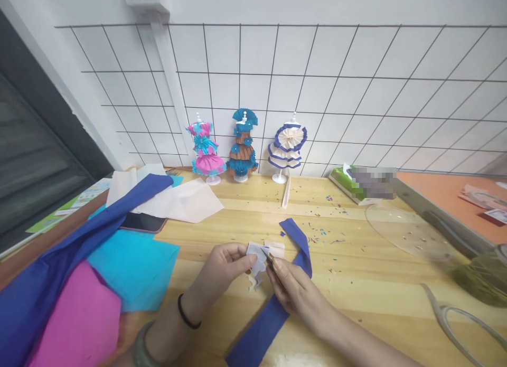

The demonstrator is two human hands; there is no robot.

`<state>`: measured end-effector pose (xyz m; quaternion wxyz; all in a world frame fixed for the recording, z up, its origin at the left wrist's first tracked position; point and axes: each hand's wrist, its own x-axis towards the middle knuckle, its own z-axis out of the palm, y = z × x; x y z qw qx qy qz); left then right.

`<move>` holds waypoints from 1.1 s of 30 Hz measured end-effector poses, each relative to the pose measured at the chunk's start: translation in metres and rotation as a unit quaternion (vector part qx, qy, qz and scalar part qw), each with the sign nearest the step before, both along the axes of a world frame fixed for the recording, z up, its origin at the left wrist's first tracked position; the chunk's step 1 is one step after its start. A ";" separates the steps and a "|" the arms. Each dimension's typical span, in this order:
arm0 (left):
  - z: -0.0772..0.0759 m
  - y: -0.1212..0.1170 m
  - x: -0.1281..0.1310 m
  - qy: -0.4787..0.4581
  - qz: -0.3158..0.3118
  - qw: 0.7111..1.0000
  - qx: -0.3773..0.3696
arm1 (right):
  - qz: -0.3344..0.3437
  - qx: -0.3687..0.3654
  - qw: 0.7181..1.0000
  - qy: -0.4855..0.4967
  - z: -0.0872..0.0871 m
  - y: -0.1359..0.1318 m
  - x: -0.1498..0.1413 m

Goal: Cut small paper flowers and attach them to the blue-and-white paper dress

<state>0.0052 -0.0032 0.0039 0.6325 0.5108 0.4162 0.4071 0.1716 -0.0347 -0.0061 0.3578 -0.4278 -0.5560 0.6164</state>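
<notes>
My left hand (232, 261) pinches a small greyish-white piece of paper (257, 253) with ragged, cut-looking edges at its lower end. My right hand (291, 282) grips a small dark pointed tool (268, 257), its tip against the paper; the fingers hide most of it, so I cannot tell its kind. Just behind the paper lies a cream paper piece (275, 248). A long dark blue crepe paper strip (259, 330) runs across the table, passing under my right hand.
Three small dress stands carry ruffled paper dresses: pink (209, 163), teal and brown (242, 150), cream and blue (291, 140). Coloured paper sheets (138, 261) and a phone (144, 223) lie left. Scraps (322, 232), a green pack (344, 182), a clear disc (404, 232) and scissors (439, 309) lie right.
</notes>
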 end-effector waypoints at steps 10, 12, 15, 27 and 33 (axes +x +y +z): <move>0.001 0.003 0.000 -0.002 -0.001 1.000 -0.007 | 0.005 0.008 1.000 -0.011 -0.001 0.001 0.000; 0.000 0.003 -0.001 -0.002 -0.005 1.000 -0.009 | 0.005 0.009 1.000 -0.012 0.001 0.001 0.000; 0.000 0.003 -0.002 0.004 -0.007 1.000 -0.009 | 0.008 0.008 1.000 -0.005 0.003 0.001 0.000; 0.002 0.002 -0.004 0.012 -0.007 1.000 -0.001 | 0.013 0.011 1.000 -0.020 0.002 0.002 -0.001; 0.004 0.003 -0.003 0.009 0.002 1.000 -0.004 | 0.015 0.006 0.999 -0.037 0.001 0.002 0.000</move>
